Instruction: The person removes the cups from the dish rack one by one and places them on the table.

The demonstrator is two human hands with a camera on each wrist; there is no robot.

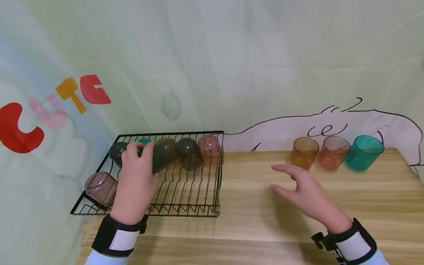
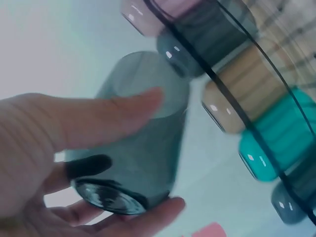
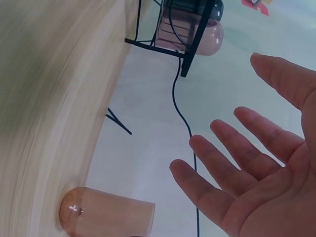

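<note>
Above the black wire rack (image 1: 220,181), my left hand (image 1: 135,175) grips a dark grey see-through cup (image 2: 148,153), thumb along one side and fingers round the other. Behind it in the rack's back row stand upside-down cups: a dark grey cup (image 1: 118,152), a teal cup (image 2: 279,136), an amber cup (image 2: 252,84), another dark grey cup (image 1: 188,150) and a pink cup (image 1: 209,149). A mauve cup (image 1: 101,187) sits at the rack's left front. My right hand (image 1: 304,191) hovers over the table with fingers spread, holding nothing, near an orange cup (image 1: 304,152).
Right of the orange cup, a pink cup (image 1: 333,152) and a teal cup (image 1: 364,152) stand upright in a row at the back of the wooden table (image 1: 248,228). A printed cloth (image 1: 251,64) hangs behind and at the sides.
</note>
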